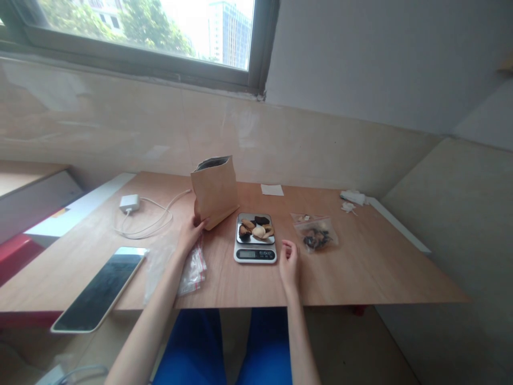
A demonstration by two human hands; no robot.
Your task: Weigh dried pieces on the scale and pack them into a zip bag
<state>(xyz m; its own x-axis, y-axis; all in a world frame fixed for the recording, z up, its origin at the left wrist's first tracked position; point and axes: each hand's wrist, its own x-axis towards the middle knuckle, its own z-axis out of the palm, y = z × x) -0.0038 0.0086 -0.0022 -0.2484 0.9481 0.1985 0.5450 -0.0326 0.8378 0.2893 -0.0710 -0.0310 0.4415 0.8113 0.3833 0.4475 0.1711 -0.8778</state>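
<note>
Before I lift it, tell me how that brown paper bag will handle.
The brown paper bag is probably light and somewhat floppy: its thin-looking walls show folds. It leans on its base, so it may tip if pushed. Its open mouth could spill anything inside, though the contents are hidden.

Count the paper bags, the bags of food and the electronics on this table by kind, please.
Kraft paper bag: 1
Zip bag of dried food: 1
Digital kitchen scale: 1
Phone or tablet: 1
White charger: 1
Total: 5
</note>
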